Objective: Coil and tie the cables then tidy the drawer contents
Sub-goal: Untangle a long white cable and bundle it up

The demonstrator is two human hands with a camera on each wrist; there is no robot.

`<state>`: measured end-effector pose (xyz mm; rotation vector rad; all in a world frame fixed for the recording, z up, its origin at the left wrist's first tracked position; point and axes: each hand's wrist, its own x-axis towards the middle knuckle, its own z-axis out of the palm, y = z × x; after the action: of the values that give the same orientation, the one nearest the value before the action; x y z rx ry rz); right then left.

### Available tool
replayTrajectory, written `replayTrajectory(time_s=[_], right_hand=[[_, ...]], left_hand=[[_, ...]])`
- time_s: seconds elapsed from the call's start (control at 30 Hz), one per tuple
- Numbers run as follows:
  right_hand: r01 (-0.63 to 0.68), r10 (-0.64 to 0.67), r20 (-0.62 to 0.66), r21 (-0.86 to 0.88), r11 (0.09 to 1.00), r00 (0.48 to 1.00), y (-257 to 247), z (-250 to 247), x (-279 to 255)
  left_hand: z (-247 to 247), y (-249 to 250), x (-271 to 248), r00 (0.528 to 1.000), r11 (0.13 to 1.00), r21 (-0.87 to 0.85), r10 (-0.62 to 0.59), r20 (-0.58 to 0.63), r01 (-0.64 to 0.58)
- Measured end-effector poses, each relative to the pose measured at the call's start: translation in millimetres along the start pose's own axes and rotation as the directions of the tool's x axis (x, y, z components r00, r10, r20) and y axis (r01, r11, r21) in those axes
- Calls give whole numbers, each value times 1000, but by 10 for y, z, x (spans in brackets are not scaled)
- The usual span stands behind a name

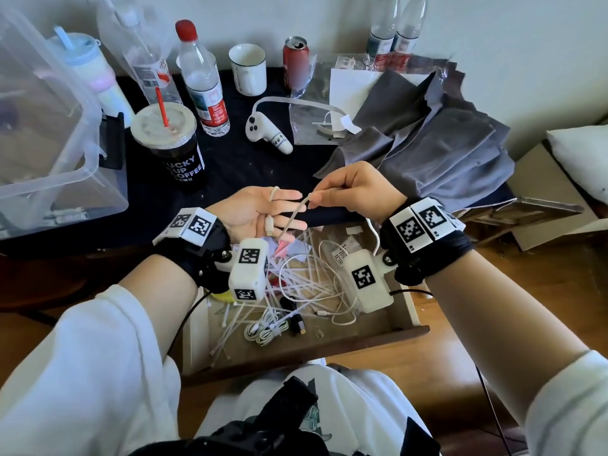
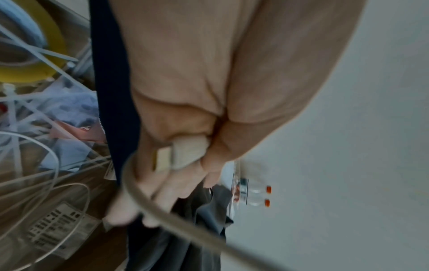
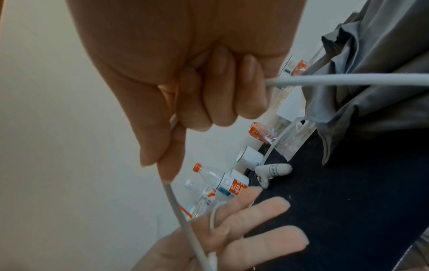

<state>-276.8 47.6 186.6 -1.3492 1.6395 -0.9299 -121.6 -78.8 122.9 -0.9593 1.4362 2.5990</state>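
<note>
My left hand (image 1: 296, 212) is held palm up above the open wooden drawer (image 1: 329, 347), fingers straight. A white cable (image 1: 292, 218) loops once round those fingers. Its plug (image 1: 268, 225) lies against the palm, seen close up as the plug (image 2: 188, 152) in the left wrist view. My right hand (image 1: 312, 200) pinches the cable between thumb and fingertips just right of the left fingertips. The rest of the cable (image 3: 348, 79) trails back past the right wrist into the drawer. Loose white cables (image 1: 332, 291), a coiled one (image 1: 263, 330) and several zip ties (image 1: 296, 281) lie tangled in the drawer.
On the dark tabletop behind stand a coffee cup with a red straw (image 1: 171, 149), water bottles (image 1: 204, 80), a mug (image 1: 248, 69), a red can (image 1: 296, 60), a white controller (image 1: 266, 133) and crumpled grey cloth (image 1: 427, 143). A clear plastic bin (image 1: 42, 126) sits left.
</note>
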Motion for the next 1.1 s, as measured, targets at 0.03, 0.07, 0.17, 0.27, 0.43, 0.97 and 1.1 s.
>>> replayTrajectory(time_s=[0.03, 0.07, 0.17, 0.27, 0.43, 0.97, 1.1], right_hand=[[-2, 3, 12, -16, 1000, 1000, 1, 38, 28], [10, -10, 14, -29, 1000, 1000, 3, 70, 56], [51, -54, -83, -43, 998, 995, 69, 62, 143], [9, -22, -215, -59, 998, 976, 200, -18, 175], [-42, 23, -286, -62, 997, 958, 306, 70, 137], [-150, 147, -34, -123, 981, 989, 376, 415, 76], [-67, 111, 110, -345, 936, 988, 203, 468, 96]], left_hand=[[58, -10, -7, 1000, 999, 51, -7, 23, 6], [119, -16, -19, 998, 996, 83, -18, 56, 13], [256, -34, -62, 986, 995, 83, -66, 150, 54], [272, -43, -107, 991, 999, -23, -34, 133, 38], [235, 33, -159, 944, 958, -282, 47, 326, 50], [205, 286, -39, 929, 671, -718, 357, 97, -183], [261, 220, -45, 957, 853, -444, 289, -35, -274]])
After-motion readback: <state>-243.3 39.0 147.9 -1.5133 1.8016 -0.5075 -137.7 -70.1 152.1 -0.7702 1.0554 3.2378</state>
